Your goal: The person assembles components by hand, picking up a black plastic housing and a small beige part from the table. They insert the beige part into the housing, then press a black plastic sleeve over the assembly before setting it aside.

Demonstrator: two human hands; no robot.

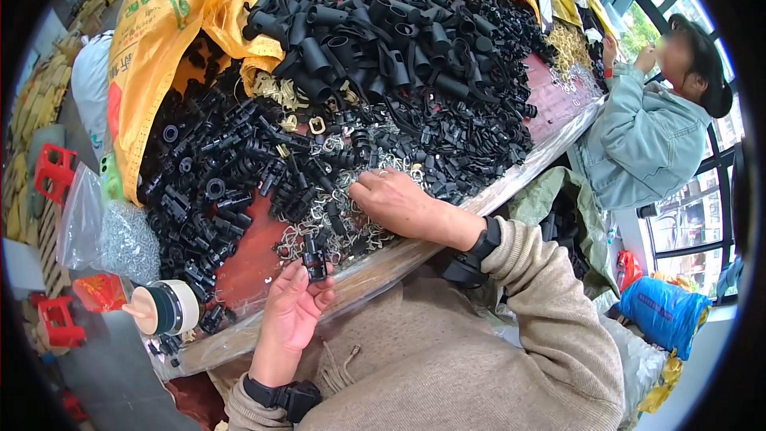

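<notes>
My left hand (294, 302) is near the table's front edge, its thumb and fingers closed on a small black plastic fitting (314, 258) held upright. To its right and farther in, my right hand (399, 203) reaches palm down into the pile. Its fingers are curled together over small silver metal clips (307, 239), and whatever they pinch is hidden. Loose black fittings (239, 164) spread to the left of both hands. Beyond my right hand lie small flat black pieces (471, 148), with a heap of black plastic tubes (383, 36) behind them.
Yellow woven sacks (159, 56) lean at the table's far left. A cup with a cream lid (163, 307) stands at the left edge, beside a clear bag of metal bits (128, 239). Another person (654, 120) sits at the right, near brass-coloured pieces (566, 48). Red stools (57, 323) stand on the floor.
</notes>
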